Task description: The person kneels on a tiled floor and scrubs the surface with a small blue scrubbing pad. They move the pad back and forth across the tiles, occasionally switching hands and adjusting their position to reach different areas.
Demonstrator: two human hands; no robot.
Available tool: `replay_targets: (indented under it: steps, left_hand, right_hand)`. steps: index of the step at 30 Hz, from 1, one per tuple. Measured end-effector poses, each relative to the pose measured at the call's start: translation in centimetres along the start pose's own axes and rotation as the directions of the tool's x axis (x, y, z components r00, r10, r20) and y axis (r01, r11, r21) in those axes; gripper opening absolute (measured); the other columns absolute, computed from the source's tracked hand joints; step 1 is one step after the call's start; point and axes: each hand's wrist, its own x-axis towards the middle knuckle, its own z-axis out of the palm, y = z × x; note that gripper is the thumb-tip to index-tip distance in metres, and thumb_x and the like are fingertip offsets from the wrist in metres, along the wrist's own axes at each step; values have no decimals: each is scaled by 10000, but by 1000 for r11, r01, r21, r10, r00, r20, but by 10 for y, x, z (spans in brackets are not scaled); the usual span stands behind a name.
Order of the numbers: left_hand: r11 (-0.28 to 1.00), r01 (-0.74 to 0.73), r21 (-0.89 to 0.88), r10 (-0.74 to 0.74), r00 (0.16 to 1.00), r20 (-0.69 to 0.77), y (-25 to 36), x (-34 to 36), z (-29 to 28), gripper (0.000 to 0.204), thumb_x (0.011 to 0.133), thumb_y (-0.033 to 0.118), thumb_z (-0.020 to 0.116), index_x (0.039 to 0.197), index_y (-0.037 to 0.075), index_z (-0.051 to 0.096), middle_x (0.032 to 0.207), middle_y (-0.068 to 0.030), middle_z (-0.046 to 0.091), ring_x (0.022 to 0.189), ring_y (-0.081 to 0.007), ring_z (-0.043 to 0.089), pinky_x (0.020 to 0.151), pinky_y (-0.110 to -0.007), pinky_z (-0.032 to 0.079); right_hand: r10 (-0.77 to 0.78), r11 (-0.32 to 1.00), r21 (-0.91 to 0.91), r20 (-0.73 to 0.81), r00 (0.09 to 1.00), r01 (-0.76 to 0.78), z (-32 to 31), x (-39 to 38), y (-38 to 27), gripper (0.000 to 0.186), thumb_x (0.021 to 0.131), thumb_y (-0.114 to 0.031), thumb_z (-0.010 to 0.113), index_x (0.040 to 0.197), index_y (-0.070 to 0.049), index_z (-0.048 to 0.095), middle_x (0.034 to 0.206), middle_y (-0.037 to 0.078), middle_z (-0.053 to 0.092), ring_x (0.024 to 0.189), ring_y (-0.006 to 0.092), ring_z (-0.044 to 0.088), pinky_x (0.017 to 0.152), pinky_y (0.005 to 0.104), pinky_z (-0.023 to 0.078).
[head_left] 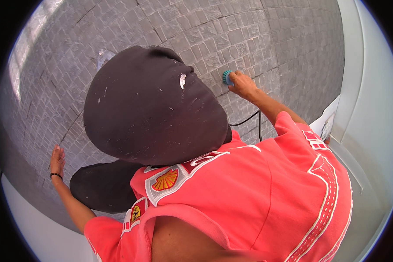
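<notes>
My right hand (244, 85) is closed around a small scrubbing brush (226, 77) with teal bristles. The brush is at the grey floor tiles (244, 43), which carry a pattern of small stone blocks. At the far left, beyond my dark-trousered knee, my left hand (57, 160) holds nothing. Its fingers are stretched out over the tiles, and a dark band circles the wrist. Whether the left palm presses on the floor I cannot tell. My fingers cover most of the brush's body.
My bent knee (148, 100) hides much of the middle floor. A black cable (248, 119) loops over the tiles below my right forearm. A pale wall (375, 131) rises along the right side. Past my knee, a shiny, wet-looking patch (104, 56) shows on the floor.
</notes>
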Motion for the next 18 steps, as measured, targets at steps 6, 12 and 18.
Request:
replay_targets:
  steps: [6,12,18]
  left_hand:
    - [1000,-12,10,12,1000,-4,2,9,-5,933,872,687,589,1576,168,266,1557,-114,389,1441,-301,335,1174,-482,187]
    - [994,-46,98,43,999,34,25,7,2,877,894,653,587,1573,184,287,1543,-114,416,1439,-289,346,1166,-475,206]
    - [998,-69,12,68,997,27,22,4,5,862,905,627,592,1577,187,278,1556,-113,405,1438,-287,349,1174,-481,193]
  right_hand:
    - [134,983,111,138,981,-149,-21,-33,14,384,766,-325,708,919,24,668,867,258,700,824,431,685,766,498,547]
    - [101,993,78,-135,986,-91,-25,28,0,409,866,-337,658,1024,32,579,981,308,643,899,472,648,785,510,537]
    - [167,986,-99,419,893,-138,58,-86,28,448,821,-329,696,1043,39,571,1007,301,614,966,482,645,845,527,526]
